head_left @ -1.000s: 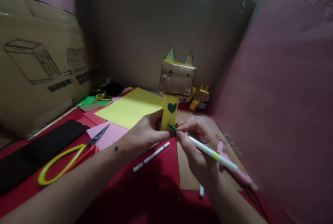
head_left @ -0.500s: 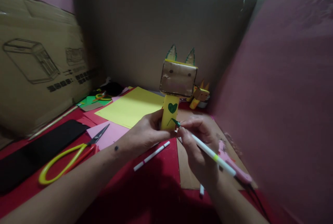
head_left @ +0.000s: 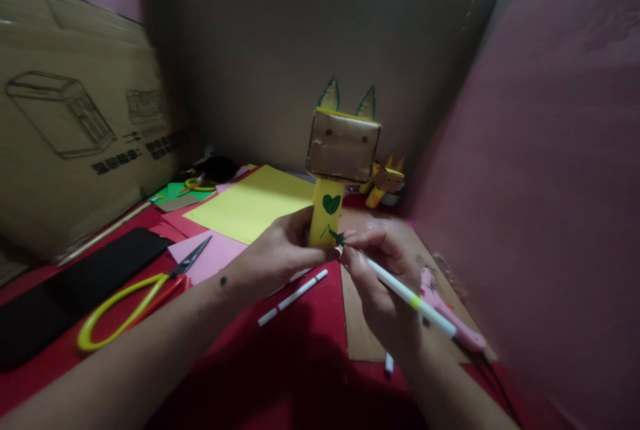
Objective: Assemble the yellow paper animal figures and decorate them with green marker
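Note:
My left hand grips the lower body of a cardboard figure and holds it upright. The figure has a boxy brown head with two dark eyes, pointed ears edged in green, and a yellow body with a green heart. In a pinch, my right hand holds a white marker with a yellow band. Its green tip is at the yellow body, beside a thin slanted line below the heart. My left fingers behind the body are partly hidden.
Scissors and a black phone lie left, near yellow paper. Another white marker lies in front. A pink glue gun with a cord rests on cardboard at right. A smaller figure stands behind; a large carton borders the left.
The figure appears slightly higher in view, its head a little larger. The marker tip stays beside the body below the heart, and both hands keep their holds.

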The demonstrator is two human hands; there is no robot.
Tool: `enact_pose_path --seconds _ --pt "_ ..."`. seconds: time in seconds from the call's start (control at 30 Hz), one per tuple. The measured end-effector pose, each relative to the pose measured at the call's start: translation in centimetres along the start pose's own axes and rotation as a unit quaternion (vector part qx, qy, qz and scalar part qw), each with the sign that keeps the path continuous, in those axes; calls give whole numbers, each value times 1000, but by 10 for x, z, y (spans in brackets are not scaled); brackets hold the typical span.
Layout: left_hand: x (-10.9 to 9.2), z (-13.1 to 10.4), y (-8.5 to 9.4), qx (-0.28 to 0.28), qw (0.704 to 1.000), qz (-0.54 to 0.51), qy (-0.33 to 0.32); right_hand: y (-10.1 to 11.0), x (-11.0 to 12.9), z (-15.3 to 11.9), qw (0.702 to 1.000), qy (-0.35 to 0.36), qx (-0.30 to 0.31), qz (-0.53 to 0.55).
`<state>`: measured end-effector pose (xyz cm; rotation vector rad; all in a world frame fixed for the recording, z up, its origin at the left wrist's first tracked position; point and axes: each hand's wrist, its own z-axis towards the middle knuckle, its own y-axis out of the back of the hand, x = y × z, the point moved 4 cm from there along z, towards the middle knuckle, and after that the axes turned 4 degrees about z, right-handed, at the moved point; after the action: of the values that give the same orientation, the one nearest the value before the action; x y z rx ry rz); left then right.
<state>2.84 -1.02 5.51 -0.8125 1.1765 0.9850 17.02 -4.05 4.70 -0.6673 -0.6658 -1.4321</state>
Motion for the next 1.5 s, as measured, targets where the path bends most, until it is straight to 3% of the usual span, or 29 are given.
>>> enact_pose_path --seconds 0.43,0.7,0.93,1.5 --pt "-1 1 0 9 1000 -8 5 5 -5 0 1000 -10 18 -6" --pt "1 2 -2 19 1000 -10 8 1 9 0 999 39 7 -15" --pt "3 2 -4 18 1000 -15 3 0 6 0 998 48 19 -38" --pt "7 4 -4 34 999 1 -20 -1 3 0 997 8 26 -72"
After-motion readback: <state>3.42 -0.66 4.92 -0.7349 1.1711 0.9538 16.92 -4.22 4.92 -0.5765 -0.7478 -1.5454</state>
